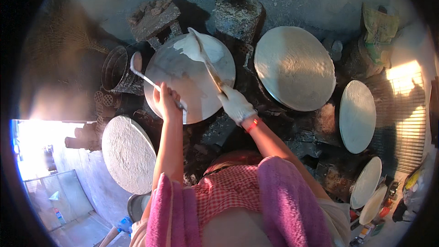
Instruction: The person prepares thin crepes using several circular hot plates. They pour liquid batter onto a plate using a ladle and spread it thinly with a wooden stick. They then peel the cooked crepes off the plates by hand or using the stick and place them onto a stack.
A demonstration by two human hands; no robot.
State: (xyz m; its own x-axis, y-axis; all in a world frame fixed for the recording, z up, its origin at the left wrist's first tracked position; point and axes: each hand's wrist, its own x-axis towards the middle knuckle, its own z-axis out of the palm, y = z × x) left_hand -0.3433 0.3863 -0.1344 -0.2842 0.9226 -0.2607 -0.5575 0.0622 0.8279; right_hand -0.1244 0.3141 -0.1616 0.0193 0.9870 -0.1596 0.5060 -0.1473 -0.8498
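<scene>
Evidently I'm at the spreading step: the round griddle (pixel 196 105) lies ahead-left of my gloved right fingers (pixel 225 94), white batter (pixel 211 47) pooled ahead of them near its rim. Those fingers clasp the long spreader (pixel 211 69); my left fingers (pixel 171 93) wrap the ladle (pixel 148 81). The next move probably calls for an even sweep.

The right hand (pixel 238 105) wears a white glove, and a bright red band (pixel 252 125) goes around that wrist. The left hand (pixel 167 102) has no glove. On the near side is a red and white top (pixel 228 186) with tiny checks. Fuzzy pinkish-purple cloth (pixel 290 203) hangs on its left and right. A pale sleeve (pixel 337 219) shows at the right.
</scene>
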